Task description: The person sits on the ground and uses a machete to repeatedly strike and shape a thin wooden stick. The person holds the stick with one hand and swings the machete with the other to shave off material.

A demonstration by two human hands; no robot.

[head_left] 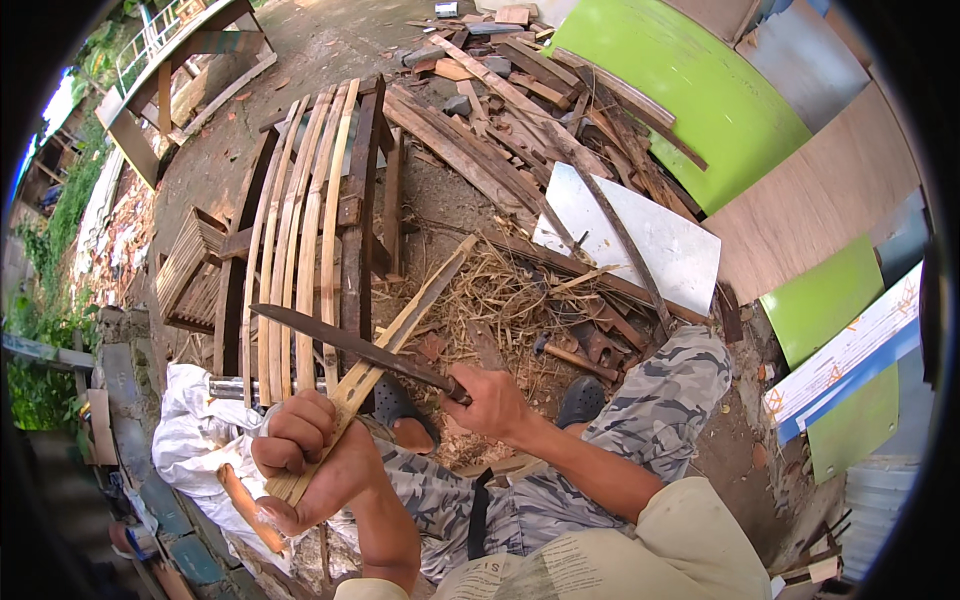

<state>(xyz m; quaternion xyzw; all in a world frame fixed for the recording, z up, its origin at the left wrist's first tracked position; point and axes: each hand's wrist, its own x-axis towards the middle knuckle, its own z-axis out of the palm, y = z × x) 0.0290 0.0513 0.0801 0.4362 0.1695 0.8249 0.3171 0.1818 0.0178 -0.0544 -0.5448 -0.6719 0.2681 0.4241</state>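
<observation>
Gripping a bamboo strip [350, 390] with the left fingers [302, 426] and a long knife [352, 344] with the right fingers [482, 386], crossing the blade over the strip, near the slatted frame's [337, 190] near edge.

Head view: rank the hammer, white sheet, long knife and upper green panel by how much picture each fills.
1. Upper green panel
2. White sheet
3. Long knife
4. Hammer

The knife is nearer the camera, so its true size is unsure.
</observation>
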